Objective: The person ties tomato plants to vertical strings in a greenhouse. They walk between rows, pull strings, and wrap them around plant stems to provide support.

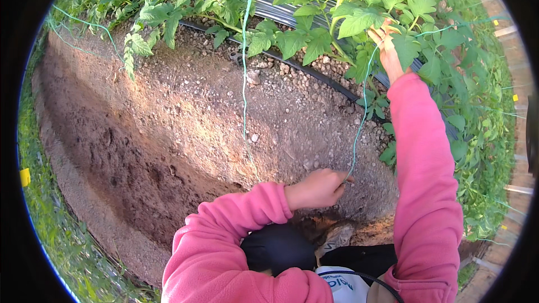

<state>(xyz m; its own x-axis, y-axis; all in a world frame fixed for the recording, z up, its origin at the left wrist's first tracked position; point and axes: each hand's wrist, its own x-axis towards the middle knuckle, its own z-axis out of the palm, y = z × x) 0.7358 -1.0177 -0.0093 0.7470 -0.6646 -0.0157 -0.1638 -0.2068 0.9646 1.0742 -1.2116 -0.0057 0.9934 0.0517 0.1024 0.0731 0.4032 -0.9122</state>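
Observation:
My left hand [322, 188] is closed on the lower end of a thin green twine [358, 134], low over the soil bank. From there the twine climbs to my right hand [385, 42], which reaches in among the leaves of a tomato plant [362, 19]. Leaves cover part of the right hand's fingers; the twine passes at them, and I cannot tell how firmly they grip it or the stem. Another length of twine [244, 75] hangs down to the left, apart from both hands.
A black drip irrigation pipe [311, 75] runs along the row beside silver-black plastic mulch [273, 4]. Pebbly soil [202, 105] slopes to a furrow [126, 168]. More twine [90, 23] trails at upper left. A yellow card [25, 177] stands at the left rim. Dense plants [484, 143] line the right.

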